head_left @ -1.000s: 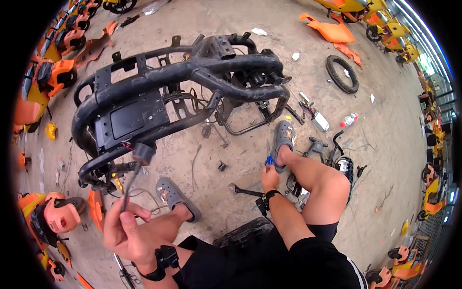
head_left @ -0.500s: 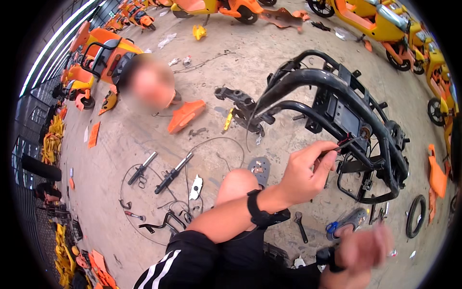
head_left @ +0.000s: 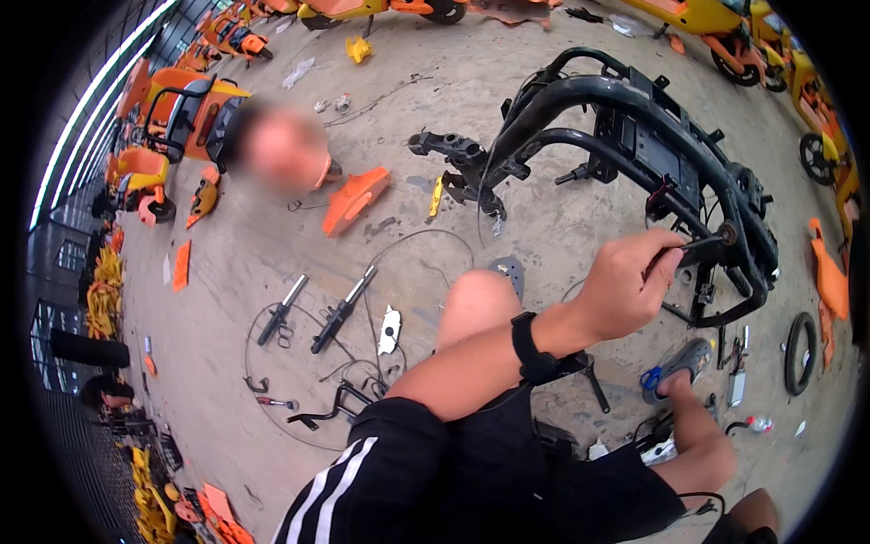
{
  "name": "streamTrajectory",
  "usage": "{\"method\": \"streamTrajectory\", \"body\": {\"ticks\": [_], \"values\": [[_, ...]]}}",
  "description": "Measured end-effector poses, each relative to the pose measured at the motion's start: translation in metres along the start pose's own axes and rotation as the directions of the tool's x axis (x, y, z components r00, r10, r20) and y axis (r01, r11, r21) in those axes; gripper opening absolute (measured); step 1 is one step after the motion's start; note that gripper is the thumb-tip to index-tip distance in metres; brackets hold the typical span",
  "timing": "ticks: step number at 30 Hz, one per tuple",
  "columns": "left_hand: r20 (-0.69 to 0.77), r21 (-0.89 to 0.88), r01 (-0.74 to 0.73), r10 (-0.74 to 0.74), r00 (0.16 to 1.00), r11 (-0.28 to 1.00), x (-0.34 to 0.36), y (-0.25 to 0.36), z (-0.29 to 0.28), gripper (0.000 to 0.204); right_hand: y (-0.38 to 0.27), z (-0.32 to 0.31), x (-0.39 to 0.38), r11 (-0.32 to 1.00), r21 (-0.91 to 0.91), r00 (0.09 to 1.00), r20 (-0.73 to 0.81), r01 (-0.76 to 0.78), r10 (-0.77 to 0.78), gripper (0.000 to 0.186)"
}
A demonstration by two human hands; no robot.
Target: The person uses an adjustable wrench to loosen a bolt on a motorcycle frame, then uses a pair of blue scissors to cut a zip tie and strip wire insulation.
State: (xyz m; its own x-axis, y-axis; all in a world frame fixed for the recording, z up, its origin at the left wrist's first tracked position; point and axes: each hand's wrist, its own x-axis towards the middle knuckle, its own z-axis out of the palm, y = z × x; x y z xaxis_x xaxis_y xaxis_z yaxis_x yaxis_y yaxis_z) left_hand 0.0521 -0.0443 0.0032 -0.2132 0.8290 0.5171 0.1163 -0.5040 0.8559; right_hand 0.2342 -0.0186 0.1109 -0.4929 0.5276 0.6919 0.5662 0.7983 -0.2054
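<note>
My left hand [head_left: 634, 279] is closed in a pinch on a slim dark rod-like piece [head_left: 702, 246]. Its far end meets a round opening in the black scooter frame [head_left: 625, 95]; I cannot tell whether it goes inside. The bare frame stands on the floor at the right, with red wires [head_left: 662, 192] by its battery bay. Low at the right edge of view, part of my right hand [head_left: 758, 513] shows beside a dark band, its fingers hidden. An adjustable wrench [head_left: 596, 388] lies below my left wrist.
Two fork tubes [head_left: 343, 313], looped cables, a ratchet [head_left: 276, 403] and a white plate [head_left: 389, 330] lie at the left. An orange panel [head_left: 356, 201] lies farther off, near a person [head_left: 281, 150]. A tyre [head_left: 799, 354] is at the right, and scooters line the back.
My left hand has moved right with the dark piece, up to the frame's opening. My right hand has dropped toward the lower right edge. The view has shifted slightly.
</note>
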Motion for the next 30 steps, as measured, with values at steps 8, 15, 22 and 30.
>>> {"method": "streamTrajectory", "body": {"ticks": [8, 15, 22, 30], "values": [[0.040, -0.005, -0.015, 0.016, 0.999, 1.000, -0.003, -0.004, 0.009, 0.011, -0.016, -0.031, -0.040, 0.998, 0.010, 0.997, -0.037, -0.061, 0.061, 0.022], [0.041, 0.041, -0.012, 0.010, 0.999, 0.999, -0.002, -0.003, 0.004, 0.012, -0.017, -0.034, -0.047, 0.994, 0.067, 0.996, -0.028, -0.087, 0.089, 0.021], [0.012, 0.052, -0.105, 0.104, 0.994, 0.993, 0.000, -0.007, 0.005, 0.009, -0.022, -0.036, -0.053, 0.991, 0.078, 0.994, -0.010, -0.108, 0.109, 0.020], [0.039, 0.062, -0.147, 0.145, 0.989, 0.987, -0.004, -0.012, 0.010, 0.006, -0.025, -0.042, -0.063, 0.987, 0.089, 0.991, -0.006, -0.134, 0.135, 0.019]]}}
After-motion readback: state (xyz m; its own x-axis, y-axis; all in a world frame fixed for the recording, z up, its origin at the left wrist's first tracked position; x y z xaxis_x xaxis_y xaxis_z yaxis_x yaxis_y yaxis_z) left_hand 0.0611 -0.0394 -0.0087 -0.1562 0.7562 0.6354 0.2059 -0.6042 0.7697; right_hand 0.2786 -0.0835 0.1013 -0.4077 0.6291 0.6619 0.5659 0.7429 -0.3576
